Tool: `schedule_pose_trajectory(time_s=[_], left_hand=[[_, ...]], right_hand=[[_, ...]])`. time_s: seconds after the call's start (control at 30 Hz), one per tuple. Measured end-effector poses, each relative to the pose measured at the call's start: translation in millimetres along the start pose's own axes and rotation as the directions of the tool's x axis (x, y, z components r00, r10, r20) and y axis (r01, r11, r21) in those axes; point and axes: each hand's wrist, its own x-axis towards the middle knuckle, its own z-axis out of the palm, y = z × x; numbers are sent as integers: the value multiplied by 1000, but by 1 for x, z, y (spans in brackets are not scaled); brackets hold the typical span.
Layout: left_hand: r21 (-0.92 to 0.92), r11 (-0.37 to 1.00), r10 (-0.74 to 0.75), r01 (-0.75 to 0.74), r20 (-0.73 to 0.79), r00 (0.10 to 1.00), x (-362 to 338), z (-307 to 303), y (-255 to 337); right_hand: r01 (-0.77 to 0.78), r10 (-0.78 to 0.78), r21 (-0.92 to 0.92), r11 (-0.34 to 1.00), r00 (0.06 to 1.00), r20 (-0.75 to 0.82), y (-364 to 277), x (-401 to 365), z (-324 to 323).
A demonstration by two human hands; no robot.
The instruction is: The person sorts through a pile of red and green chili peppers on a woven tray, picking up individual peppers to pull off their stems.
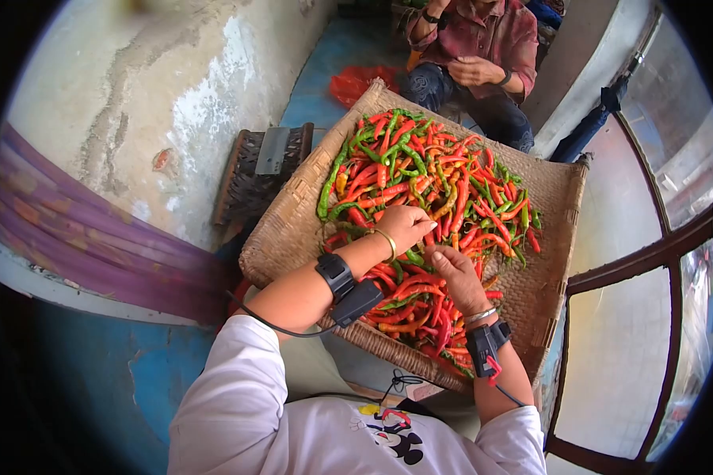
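Note:
A heap of chili peppers (388,170), mostly red with some green and orange, lies on a woven tray (293,229) in front of me. Over the middle of the heap my left hand (406,228) is closed in a pinch; what sits between its fingertips is too small to make out. Just below and to the right, my right hand (457,277) is closed, thumb pressed to its fingers, with a red chili pepper showing at the thumb tip. The two hands' fingertips are close together. Nearer my body, more red chili peppers (420,309) lie under my forearms.
Across the tray sits another person (483,79), one hand near the chest. A red plastic bag (360,83) lies on the blue floor. Left stands a woven seat (265,170) by the wall, with a purple curtain (95,229). An umbrella (590,123) leans by the windows at right.

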Motion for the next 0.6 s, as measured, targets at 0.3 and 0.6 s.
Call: schedule_pose_trajectory(time_s=[0.3,0.6], left_hand=[[-317,943,-116,102,-26,993,-1,0,5],[-303,952,-43,53,41,998,4,7,-10]], right_hand=[[5,14,-181,983,994,105,1,-1,2],[-106,105,152,983,994,11,-7,-2,-2]])
